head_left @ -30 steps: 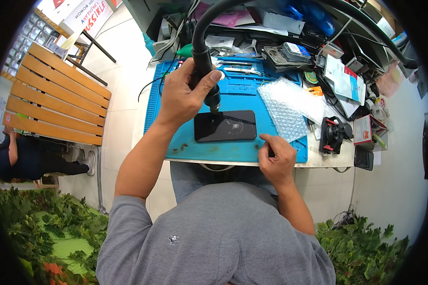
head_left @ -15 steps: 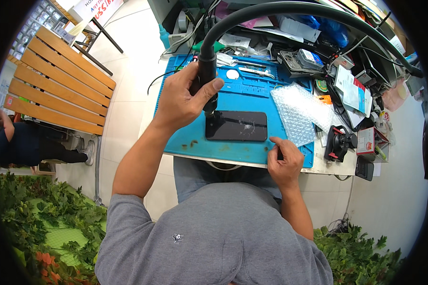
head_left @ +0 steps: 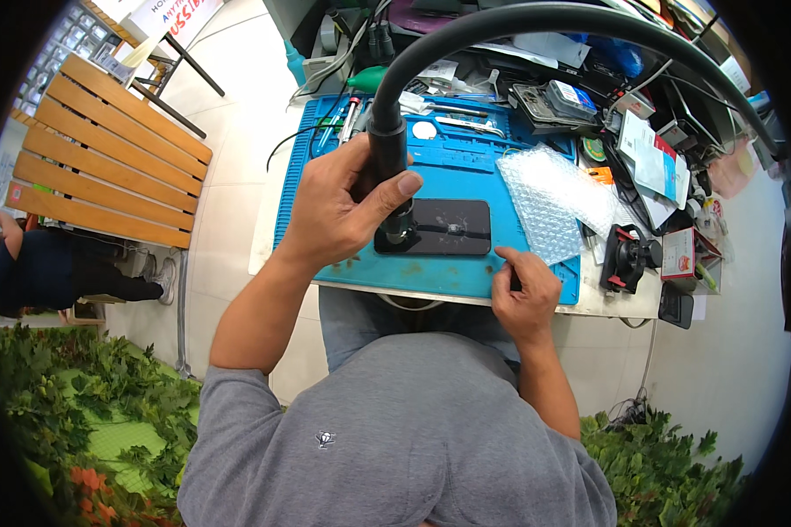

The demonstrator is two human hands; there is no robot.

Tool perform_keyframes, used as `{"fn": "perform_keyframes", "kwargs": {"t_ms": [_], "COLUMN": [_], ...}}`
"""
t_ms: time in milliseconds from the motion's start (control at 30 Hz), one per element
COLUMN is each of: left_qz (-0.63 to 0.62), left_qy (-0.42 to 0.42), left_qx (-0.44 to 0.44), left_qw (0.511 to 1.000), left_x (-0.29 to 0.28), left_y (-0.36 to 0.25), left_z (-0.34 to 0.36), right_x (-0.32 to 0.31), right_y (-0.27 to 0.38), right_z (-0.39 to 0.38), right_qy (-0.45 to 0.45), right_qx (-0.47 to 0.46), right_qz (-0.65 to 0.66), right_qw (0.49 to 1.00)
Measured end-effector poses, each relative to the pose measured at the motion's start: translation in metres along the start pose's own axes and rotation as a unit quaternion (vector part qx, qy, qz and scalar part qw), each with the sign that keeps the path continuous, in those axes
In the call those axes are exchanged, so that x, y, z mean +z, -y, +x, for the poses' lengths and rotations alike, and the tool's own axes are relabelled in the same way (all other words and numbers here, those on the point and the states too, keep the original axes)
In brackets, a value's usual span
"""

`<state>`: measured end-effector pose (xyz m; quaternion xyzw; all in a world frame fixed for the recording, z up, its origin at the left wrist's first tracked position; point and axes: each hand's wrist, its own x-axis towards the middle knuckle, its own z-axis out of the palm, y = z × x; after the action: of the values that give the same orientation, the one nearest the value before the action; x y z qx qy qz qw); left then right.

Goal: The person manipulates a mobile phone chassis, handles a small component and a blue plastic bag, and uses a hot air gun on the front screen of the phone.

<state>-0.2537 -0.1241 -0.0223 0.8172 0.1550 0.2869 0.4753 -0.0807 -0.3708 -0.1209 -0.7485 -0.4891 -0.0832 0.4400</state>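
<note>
A dark phone (head_left: 448,239) with a cracked, glossy face lies flat on the blue work mat (head_left: 395,272). My left hand (head_left: 338,198) is wrapped round the black handle of a hot-air gun (head_left: 388,149), held upright. Its metal nozzle (head_left: 400,230) points down over the left end of the phone; whether it touches cannot be seen. By the phone's near right corner rests my right hand (head_left: 527,297), its index finger reaching toward that corner, thumb apart and the other fingers curled. Nothing shows in its grip.
A thick black hose (head_left: 536,19) arches from the handle to the far right. Bubble wrap (head_left: 549,202) lies right of the phone, with a black-and-red clamp (head_left: 628,259) beyond. Tweezers (head_left: 470,126) and other tools fill the mat's far side. Someone else (head_left: 53,263) is at far left.
My left hand has brought the nozzle nearer to me and slightly right, from the phone's far left corner to over its left end. My right hand has hardly moved.
</note>
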Motion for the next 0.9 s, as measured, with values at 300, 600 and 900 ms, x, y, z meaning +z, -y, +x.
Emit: {"fn": "perform_keyframes", "kwargs": {"t_ms": [300,600,900], "left_qz": [-0.113,-0.141,-0.079], "left_qy": [0.049,0.026,-0.075], "left_qx": [0.04,0.046,0.069], "left_qw": [0.992,0.989,0.992], "left_x": [0.067,0.089,0.056], "left_y": [-0.007,-0.01,0.01], "left_z": [0.028,0.049,0.057], "right_x": [-0.001,-0.003,-0.002], "right_y": [-0.002,-0.002,0.001], "right_z": [-0.002,0.001,0.004], "right_qy": [-0.036,-0.027,0.002], "right_qx": [0.024,-0.003,-0.021], "right_qz": [0.06,0.041,0.006], "right_qw": [0.997,0.999,1.0]}}
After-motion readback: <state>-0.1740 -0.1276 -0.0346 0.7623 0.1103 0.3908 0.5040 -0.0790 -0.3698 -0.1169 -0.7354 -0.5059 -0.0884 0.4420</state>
